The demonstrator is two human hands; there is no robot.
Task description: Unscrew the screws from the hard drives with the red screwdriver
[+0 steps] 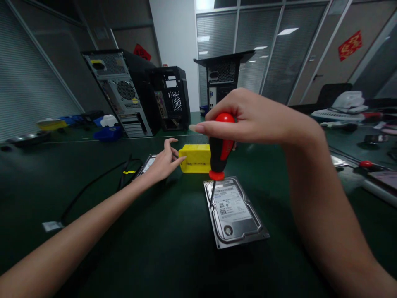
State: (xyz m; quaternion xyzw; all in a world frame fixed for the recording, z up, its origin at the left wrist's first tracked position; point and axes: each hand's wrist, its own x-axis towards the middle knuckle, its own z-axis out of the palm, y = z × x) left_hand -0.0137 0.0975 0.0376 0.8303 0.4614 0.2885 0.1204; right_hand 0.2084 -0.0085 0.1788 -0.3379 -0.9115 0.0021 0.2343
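Observation:
My right hand (238, 118) is closed round the red and black handle of a screwdriver (221, 151), which stands nearly upright. The screwdriver's tip meets the left edge of a hard drive (237, 219) lying label side up on the table. Beyond the drive is a small yellow plastic bin (195, 159). My left hand (167, 159) grips the bin's left edge, the thumb in front and other fingers at the side, index finger raised. What the bin holds is hidden. Another drive-like piece with a label (149, 163) lies partly behind my left wrist.
A black cable (89, 188) with a yellow band runs across the left of the green table (149, 256). Computer cases (124, 91) stand at the back left, another case (221, 78) at the back centre. Blue bins (108, 133) sit far left; tools and parts (366, 164) clutter the right.

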